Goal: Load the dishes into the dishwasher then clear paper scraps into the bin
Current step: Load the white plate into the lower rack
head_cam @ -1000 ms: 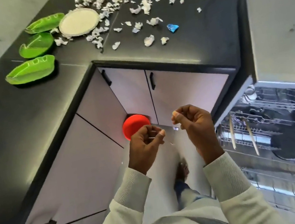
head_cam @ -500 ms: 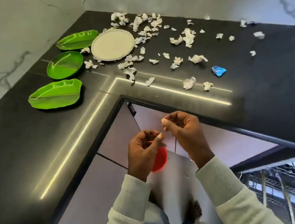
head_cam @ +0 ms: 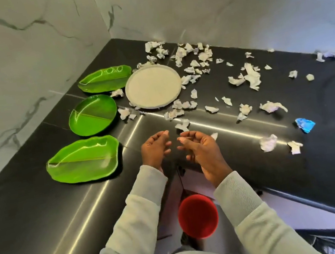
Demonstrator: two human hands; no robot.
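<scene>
Presently we note left hand (head_cam: 155, 151) and right hand (head_cam: 202, 151) over the tabletop (head_cam: 22, 217) edge, fingers (head_cam: 162, 135) loosely curled, holding nothing; scraps (head_cam: 253, 77) and plates (head_cam: 92, 115) lie beyond.

**Two empty hands over the black counter**

The left hand (head_cam: 155, 151) and the right hand (head_cam: 201, 152) hover close together above the counter (head_cam: 43, 214), fingers loosely curled. Three green plates (head_cam: 93, 115) lie in a row at the left, a white plate (head_cam: 153, 87) beside them. Paper scraps (head_cam: 251, 76) are scattered around. A red bin (head_cam: 198, 216) stands below.
</scene>
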